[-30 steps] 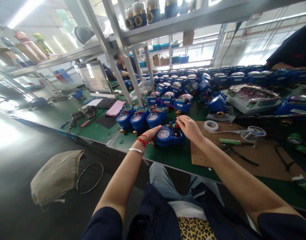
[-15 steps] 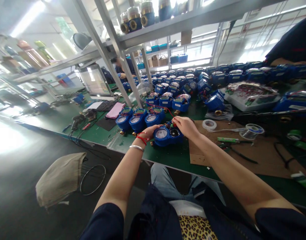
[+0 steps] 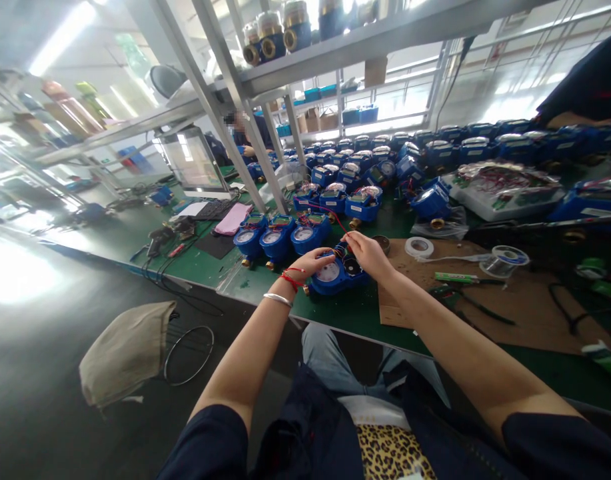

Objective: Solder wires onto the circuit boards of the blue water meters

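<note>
A blue water meter point(image 3: 330, 285) with a round white dial and an opened wiring compartment lies at the bench's front edge. My left hand point(image 3: 312, 262) is closed on its upper left side, with the fingers now reaching over the dial to the compartment. Thin wires point(image 3: 341, 249) stick up there between my hands. My right hand point(image 3: 370, 255) pinches a red wire point(image 3: 336, 220) above the compartment; its fingertips hide the wire's end. Three similar blue meters point(image 3: 275, 237) stand in a row just left of my hands.
A cardboard sheet point(image 3: 400, 303) lies at right with white tape point(image 3: 419, 247), a solder spool point(image 3: 504, 262) and a green-white tube point(image 3: 455, 277). Many blue meters point(image 3: 440, 152) fill the back. Metal shelf posts point(image 3: 258, 147) rise ahead. A co-worker's arm point(image 3: 585, 119) is at far right.
My left hand has slid from the meter's left side up over its dial, toward the wires. My right hand has shifted slightly left, still at the compartment.
</note>
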{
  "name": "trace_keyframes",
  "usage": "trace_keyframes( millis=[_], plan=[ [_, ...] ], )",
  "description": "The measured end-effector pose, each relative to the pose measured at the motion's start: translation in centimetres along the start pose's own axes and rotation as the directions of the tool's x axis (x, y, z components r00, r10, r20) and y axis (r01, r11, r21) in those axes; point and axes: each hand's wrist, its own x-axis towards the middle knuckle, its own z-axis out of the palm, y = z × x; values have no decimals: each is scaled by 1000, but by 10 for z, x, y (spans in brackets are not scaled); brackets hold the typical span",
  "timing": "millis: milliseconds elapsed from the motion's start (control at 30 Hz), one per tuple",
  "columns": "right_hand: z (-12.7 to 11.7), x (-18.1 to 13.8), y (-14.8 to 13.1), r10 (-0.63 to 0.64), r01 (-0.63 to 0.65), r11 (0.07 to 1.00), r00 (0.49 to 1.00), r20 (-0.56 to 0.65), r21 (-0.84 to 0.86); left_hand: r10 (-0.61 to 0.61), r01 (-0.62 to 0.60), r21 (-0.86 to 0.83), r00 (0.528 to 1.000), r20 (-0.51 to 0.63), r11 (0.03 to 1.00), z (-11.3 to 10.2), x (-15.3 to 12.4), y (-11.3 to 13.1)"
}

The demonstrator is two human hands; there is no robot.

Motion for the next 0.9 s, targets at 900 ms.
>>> trace_keyframes(
  millis=[900],
  plan=[
    [-34, -56, -23, -46, 25, 984, 992, 115, 178, -80, 17, -424, 988, -131, 906, 27, -42, -25]
  ],
)
